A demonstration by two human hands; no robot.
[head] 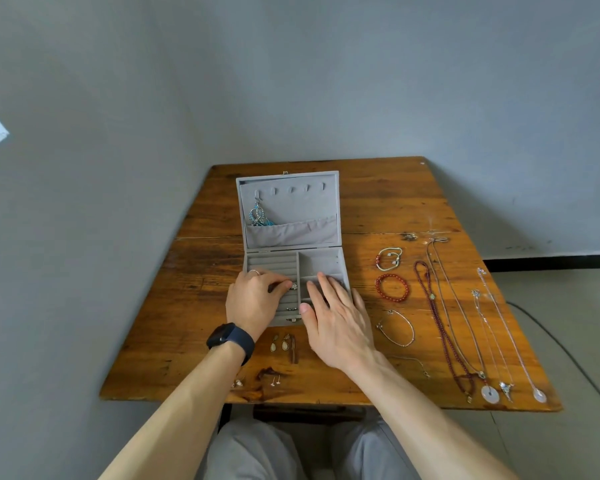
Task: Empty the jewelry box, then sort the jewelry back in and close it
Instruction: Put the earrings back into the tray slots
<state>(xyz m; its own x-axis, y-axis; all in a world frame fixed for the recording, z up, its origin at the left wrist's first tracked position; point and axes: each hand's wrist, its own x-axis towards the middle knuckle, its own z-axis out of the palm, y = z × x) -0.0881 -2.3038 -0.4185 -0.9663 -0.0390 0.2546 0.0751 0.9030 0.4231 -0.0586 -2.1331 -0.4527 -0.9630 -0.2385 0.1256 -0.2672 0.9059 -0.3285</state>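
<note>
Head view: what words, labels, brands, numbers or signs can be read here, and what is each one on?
No text can be read.
The jewelry box: plain grey lining, no label visible.
The watch on the left wrist: dark face, nothing legible.
The table: bare wood grain, no lettering.

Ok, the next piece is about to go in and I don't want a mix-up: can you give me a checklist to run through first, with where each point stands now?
1. Jewelry box lid open: ok.
2. Left hand has a grip on the small ring over the ring rolls: ok.
3. Ring seated in a slot: cannot tell.
4. Right compartments free: not ok, the right hand lies flat across them.
5. Red bracelet and necklaces back in the box: not ok, they lie on the table.
</note>
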